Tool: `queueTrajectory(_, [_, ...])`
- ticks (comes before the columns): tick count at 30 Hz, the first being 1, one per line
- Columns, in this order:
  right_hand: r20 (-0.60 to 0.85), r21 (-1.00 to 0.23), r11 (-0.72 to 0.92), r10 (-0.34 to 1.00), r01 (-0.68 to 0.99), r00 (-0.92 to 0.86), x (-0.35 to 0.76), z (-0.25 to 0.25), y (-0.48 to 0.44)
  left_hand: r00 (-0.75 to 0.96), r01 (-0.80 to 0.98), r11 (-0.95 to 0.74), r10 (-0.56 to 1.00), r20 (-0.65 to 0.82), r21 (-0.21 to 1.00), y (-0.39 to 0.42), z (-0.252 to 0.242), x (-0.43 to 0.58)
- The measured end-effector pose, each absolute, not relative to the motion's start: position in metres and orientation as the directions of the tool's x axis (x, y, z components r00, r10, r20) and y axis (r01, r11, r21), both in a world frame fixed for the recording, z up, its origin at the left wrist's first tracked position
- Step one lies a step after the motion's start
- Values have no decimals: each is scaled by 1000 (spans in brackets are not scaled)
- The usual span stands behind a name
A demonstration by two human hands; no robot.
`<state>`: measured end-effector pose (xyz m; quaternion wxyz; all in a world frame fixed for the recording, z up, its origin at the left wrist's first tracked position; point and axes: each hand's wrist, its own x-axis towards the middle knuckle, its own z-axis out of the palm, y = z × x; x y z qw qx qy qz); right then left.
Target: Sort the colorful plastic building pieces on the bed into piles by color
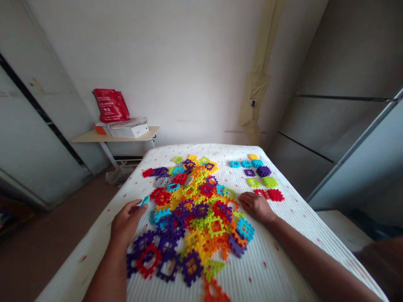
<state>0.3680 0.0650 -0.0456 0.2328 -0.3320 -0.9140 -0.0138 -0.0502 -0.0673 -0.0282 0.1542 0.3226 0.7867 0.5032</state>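
A light-blue interlocking plastic piece (145, 201) with notched edges is pinched in my left hand (126, 218), at the left side of a big pile. That pile of mixed-colour interlocking pieces (189, 209) spreads over the middle of the bed; many have square openings. My right hand (256, 206) rests at the pile's right edge with its fingers curled down, and whatever lies under them is hidden. Just beyond it are red pieces (276, 195), green pieces (270, 182), purple pieces (263, 171) and blue pieces (246, 164), set in small groups by colour.
The pieces lie on a white ribbed bed cover (110, 235) with small red marks. Behind on the left, a small table (86, 136) holds white boxes (129, 129) and a red bag (110, 105). Grey cabinets (333, 84) stand at the right.
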Motion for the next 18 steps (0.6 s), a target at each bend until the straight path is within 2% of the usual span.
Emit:
queueTrajectory(3, [440, -132, 779, 600, 613, -668, 368, -46, 64, -759, 46, 17, 650, 24, 999, -68, -24, -43])
queueTrajectory(6, [429, -141, 776, 608, 615, -668, 368, -44, 63, -692, -261, -190, 720, -46, 946, -66, -19, -35])
queueTrajectory(8, [417, -145, 770, 617, 622, -667, 367, -42, 62, -629, -377, -234, 775, -63, 896, -65, -18, -31])
queueTrajectory(11, [408, -147, 766, 623, 626, -667, 367, -41, 62, -584, -405, -209, 808, -76, 890, -64, -16, -25])
queueTrajectory(18, [427, -155, 782, 605, 604, -672, 370, -47, 65, -581, -290, -197, 814, -8, 937, -66, -14, -9])
